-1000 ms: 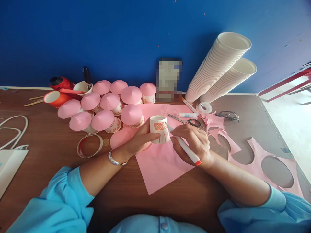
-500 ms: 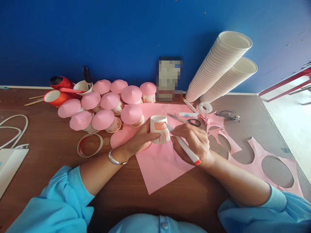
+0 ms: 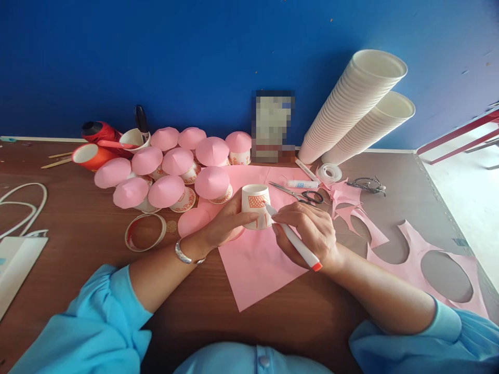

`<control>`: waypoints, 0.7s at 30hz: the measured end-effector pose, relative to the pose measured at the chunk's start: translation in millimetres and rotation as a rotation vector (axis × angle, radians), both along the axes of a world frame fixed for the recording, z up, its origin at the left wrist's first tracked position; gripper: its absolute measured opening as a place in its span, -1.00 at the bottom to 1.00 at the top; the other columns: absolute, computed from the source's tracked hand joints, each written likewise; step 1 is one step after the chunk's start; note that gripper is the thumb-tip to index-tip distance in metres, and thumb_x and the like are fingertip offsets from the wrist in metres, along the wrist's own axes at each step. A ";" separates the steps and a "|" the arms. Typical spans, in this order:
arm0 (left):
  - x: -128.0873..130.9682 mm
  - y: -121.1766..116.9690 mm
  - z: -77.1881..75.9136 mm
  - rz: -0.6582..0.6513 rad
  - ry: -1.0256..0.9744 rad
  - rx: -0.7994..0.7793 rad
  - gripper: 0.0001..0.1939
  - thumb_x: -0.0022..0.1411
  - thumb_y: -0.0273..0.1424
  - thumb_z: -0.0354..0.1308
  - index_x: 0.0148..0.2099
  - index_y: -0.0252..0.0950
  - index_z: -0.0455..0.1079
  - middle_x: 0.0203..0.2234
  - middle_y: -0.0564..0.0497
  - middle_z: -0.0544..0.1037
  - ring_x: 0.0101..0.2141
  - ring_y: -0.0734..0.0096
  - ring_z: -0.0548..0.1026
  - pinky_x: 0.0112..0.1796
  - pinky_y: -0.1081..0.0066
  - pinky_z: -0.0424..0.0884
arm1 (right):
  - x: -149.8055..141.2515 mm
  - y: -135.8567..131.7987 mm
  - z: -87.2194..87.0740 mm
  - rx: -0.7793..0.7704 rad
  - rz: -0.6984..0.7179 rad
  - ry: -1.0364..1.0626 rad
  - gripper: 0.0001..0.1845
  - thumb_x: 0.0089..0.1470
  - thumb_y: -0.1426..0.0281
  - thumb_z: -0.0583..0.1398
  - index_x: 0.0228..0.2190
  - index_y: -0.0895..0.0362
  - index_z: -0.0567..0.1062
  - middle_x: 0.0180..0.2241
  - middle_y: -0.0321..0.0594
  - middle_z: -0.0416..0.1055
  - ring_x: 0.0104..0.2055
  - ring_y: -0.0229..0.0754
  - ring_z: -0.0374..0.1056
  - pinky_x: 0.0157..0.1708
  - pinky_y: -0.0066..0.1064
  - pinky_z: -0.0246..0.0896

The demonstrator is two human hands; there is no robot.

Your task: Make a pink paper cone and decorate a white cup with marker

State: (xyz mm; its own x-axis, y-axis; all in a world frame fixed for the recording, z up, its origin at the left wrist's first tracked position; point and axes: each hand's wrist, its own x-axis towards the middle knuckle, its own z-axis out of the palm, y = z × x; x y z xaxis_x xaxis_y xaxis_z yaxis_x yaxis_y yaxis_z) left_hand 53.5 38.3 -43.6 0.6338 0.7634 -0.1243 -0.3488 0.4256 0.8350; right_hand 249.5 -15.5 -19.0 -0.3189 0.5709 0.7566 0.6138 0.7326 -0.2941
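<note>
My left hand (image 3: 228, 221) is closed around a white paper cup (image 3: 255, 193), thumb across its front. Orange marks cover part of the cup: a cross-hatched patch and a few lines below it. In my right hand (image 3: 310, 231) is a white marker pen (image 3: 298, 244) with a red-orange end cap, its tip at the cup's right side near the hatched patch. Beneath both hands lies a pink paper sheet (image 3: 253, 280). Just left of the cup stands a decorated cup with a pink paper cone (image 3: 211, 182) on top.
Several pink-topped cups (image 3: 166, 191) stand on the left by a tape roll (image 3: 145, 232). Scissors (image 3: 298, 194), a glue stick (image 3: 302, 184) and pink scraps (image 3: 405, 262) lie right. Tall stacks of paper cups (image 3: 346, 104) lean near the blue wall (image 3: 175, 62).
The marker's tip has shifted slightly down along the cup's right side, and my right hand has moved a little with it. My left hand keeps the cup nearly still.
</note>
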 end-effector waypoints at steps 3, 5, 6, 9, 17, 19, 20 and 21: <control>-0.2 -0.7 0.2 0.009 0.013 -0.005 -0.71 0.20 -0.38 0.44 -0.10 -0.29 0.44 -0.29 0.03 0.55 -0.28 0.40 0.48 -0.26 0.40 0.42 | -0.4 -1.3 0.4 -0.009 0.000 -0.007 -0.77 0.17 0.59 0.21 -0.15 0.10 0.43 -0.41 -0.24 0.53 -0.45 -0.16 0.48 -0.46 -0.36 0.40; -0.4 -1.1 0.4 0.010 0.012 -0.007 -0.71 0.21 -0.38 0.43 -0.09 -0.28 0.43 -0.29 0.03 0.54 -0.28 0.39 0.49 -0.26 0.39 0.42 | -0.9 -2.1 0.7 -0.014 0.005 -0.006 -0.77 0.17 0.59 0.21 -0.15 0.10 0.43 -0.41 -0.24 0.54 -0.45 -0.16 0.48 -0.45 -0.36 0.41; -0.6 -1.2 0.4 0.012 0.009 -0.007 -0.71 0.21 -0.38 0.43 -0.09 -0.28 0.43 -0.29 0.03 0.54 -0.28 0.38 0.49 -0.25 0.39 0.42 | -1.2 -2.5 0.9 -0.015 0.007 -0.004 -0.77 0.17 0.59 0.21 -0.15 0.10 0.43 -0.41 -0.24 0.54 -0.45 -0.16 0.48 -0.46 -0.37 0.41; -1.1 -0.8 0.0 0.001 0.007 -0.012 -0.70 0.20 -0.38 0.43 -0.07 -0.27 0.43 -0.29 0.03 0.55 -0.27 0.35 0.51 -0.25 0.37 0.42 | -2.4 -3.6 2.0 -0.013 0.004 -0.008 -0.77 0.17 0.60 0.21 -0.16 0.09 0.43 -0.42 -0.26 0.53 -0.46 -0.17 0.48 -0.47 -0.37 0.39; -2.0 -0.8 2.1 0.003 0.033 -0.011 -0.66 0.21 -0.39 0.42 -0.02 -0.26 0.40 -0.29 0.03 0.54 -0.26 0.34 0.49 -0.23 0.35 0.41 | -3.3 -4.5 3.2 -0.016 0.002 -0.038 -0.79 0.18 0.60 0.22 -0.18 0.11 0.41 -0.42 -0.25 0.52 -0.47 -0.20 0.47 -0.48 -0.38 0.38; -1.9 -1.3 3.0 0.004 0.048 -0.012 -0.63 0.22 -0.38 0.42 0.01 -0.24 0.39 -0.28 0.04 0.54 -0.26 0.35 0.48 -0.22 0.35 0.41 | -4.0 -4.5 2.8 -0.010 0.004 -0.034 -0.78 0.18 0.61 0.23 -0.18 0.11 0.41 -0.43 -0.25 0.52 -0.47 -0.19 0.46 -0.49 -0.38 0.38; -1.9 -1.4 3.2 0.003 0.055 -0.011 -0.63 0.22 -0.38 0.42 0.01 -0.24 0.38 -0.29 0.04 0.53 -0.27 0.35 0.47 -0.23 0.35 0.41 | -4.3 -4.6 2.6 -0.007 0.002 -0.032 -0.78 0.18 0.61 0.23 -0.17 0.11 0.41 -0.43 -0.25 0.52 -0.47 -0.19 0.46 -0.49 -0.38 0.38; -1.9 -1.5 3.2 0.002 0.060 -0.009 -0.63 0.22 -0.37 0.42 0.01 -0.23 0.38 -0.30 0.05 0.53 -0.28 0.36 0.47 -0.24 0.36 0.41 | -4.7 -4.7 2.6 -0.006 0.001 -0.031 -0.78 0.18 0.61 0.22 -0.17 0.11 0.41 -0.43 -0.26 0.52 -0.47 -0.19 0.46 -0.49 -0.38 0.38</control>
